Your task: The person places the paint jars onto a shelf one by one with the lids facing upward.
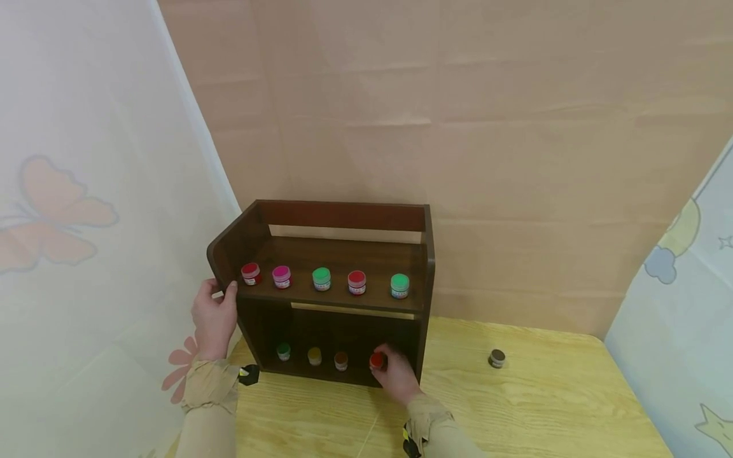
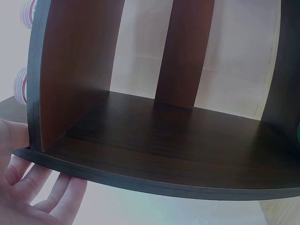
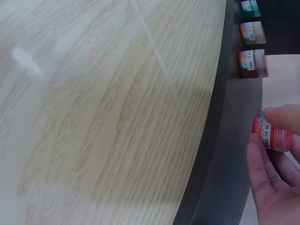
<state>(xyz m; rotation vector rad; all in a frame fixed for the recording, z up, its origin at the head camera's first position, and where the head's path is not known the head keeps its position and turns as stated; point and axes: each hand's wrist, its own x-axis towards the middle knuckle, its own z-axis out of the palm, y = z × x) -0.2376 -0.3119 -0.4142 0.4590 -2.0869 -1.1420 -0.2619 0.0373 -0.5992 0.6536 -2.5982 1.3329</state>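
A dark brown wooden two-tier shelf (image 1: 343, 308) stands on the table. With thumb and fingers on either side, my left hand (image 1: 214, 318) grips its left side panel (image 2: 154, 185) near the upper board's front corner. My right hand (image 1: 396, 374) pinches a small red paint jar (image 3: 271, 132) between thumb and fingers, at the right part of the lower tier. Left of it on that tier sit a brown jar (image 1: 341, 361), a yellow jar (image 1: 314, 356) and a green jar (image 1: 283, 352). Whether the red jar touches the board is hard to tell.
Along the upper board's front stand several paint jars: red (image 1: 251, 273), pink (image 1: 282, 277), green (image 1: 322, 278), another red (image 1: 357, 282) and another green (image 1: 399, 286). A dark-lidded jar (image 1: 497, 358) sits on the wood-grain table (image 1: 550, 394), right of the shelf. Patterned curtains (image 1: 86, 356) hang at the sides.
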